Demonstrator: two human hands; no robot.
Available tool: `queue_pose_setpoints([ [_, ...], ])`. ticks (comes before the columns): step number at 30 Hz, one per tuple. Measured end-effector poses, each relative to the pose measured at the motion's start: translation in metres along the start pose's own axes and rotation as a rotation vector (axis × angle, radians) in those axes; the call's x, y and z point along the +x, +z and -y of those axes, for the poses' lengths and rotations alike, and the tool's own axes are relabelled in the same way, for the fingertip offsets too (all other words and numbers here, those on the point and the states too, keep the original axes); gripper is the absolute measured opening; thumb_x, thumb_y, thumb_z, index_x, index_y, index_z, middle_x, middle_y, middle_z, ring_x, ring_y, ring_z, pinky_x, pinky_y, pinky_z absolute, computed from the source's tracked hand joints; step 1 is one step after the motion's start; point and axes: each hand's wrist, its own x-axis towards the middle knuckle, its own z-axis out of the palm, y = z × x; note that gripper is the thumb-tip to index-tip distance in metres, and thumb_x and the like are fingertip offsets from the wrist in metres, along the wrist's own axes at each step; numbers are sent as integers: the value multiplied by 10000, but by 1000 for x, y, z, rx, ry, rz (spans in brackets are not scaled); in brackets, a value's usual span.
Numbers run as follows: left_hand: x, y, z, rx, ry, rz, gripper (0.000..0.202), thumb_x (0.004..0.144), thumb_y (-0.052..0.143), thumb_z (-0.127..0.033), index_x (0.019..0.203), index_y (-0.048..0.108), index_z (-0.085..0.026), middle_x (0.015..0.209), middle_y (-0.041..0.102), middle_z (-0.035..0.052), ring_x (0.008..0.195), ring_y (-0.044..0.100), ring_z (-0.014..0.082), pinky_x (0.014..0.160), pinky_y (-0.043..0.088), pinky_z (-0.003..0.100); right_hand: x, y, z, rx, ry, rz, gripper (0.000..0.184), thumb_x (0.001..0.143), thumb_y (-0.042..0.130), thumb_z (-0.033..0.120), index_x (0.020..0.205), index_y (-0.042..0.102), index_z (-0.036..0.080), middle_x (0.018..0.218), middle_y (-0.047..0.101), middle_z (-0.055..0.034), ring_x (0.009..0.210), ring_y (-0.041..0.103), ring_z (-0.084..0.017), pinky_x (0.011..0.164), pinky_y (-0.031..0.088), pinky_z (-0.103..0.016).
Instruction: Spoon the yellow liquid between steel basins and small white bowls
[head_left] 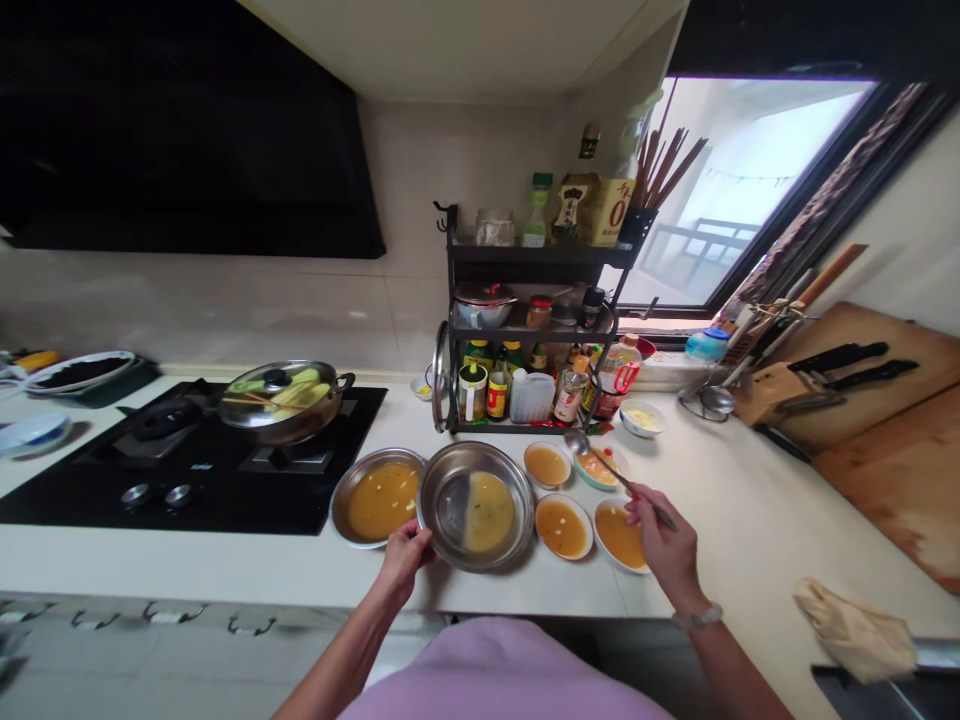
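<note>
My left hand (409,552) is closed on the near left rim of a steel basin (442,500), which tilts so that its yellowish liquid pools on the right side. A long-handled spoon (611,472) is in my right hand (666,540), its bowl end pointing away from me over the counter. Below that hand is a bowl of orange-brown liquid (621,535), partly covered by it. Two more bowls of similar liquid, a nearer one (562,527) and a farther one (547,465), stand right of the basin. A second steel basin (341,515) with orange-brown liquid sits to its left.
A black spice rack (532,335) with bottles and jars stands behind the bowls. Left is a gas hob (247,500) bearing a lidded pan (281,400). A teal-rimmed bowl (600,484), a white bowl (643,420), a knife block (772,392) and a cloth (855,630) are rightward.
</note>
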Motion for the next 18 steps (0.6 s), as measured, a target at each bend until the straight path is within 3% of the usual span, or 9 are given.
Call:
queue_pose_setpoints([
  [4, -2, 1, -2, 9, 1, 2, 258, 491, 720, -268, 505, 478, -176, 438, 482, -67, 410, 469, 75, 486, 435, 226, -22, 36, 13, 171, 147, 135, 313, 864, 555, 428, 995, 659, 164, 661, 639, -29, 498, 576, -143, 513, 525, -284],
  [9, -5, 3, -4, 2, 13, -4, 233, 498, 711, -256, 513, 495, -170, 451, 495, -62, 422, 476, 77, 489, 443, 225, -47, 71, 6, 157, 186, 327, 335, 853, 540, 468, 962, 683, 185, 784, 671, -69, 510, 571, -141, 500, 513, -283],
  [14, -6, 4, -5, -16, 18, -8, 260, 494, 697, -230, 495, 442, -182, 435, 460, -79, 409, 451, 65, 472, 428, 211, -58, 88, -8, 179, 286, 324, 335, 833, 553, 476, 954, 672, 187, 677, 643, -34, 468, 552, -142, 480, 504, -287],
  [18, -3, 2, -3, -11, 10, -12, 250, 502, 682, -229, 504, 436, -185, 444, 475, -74, 418, 463, 69, 477, 432, 213, -57, 90, -6, 286, 474, 193, 330, 788, 600, 487, 875, 641, 171, 583, 622, -19, 437, 542, -159, 424, 480, -290],
])
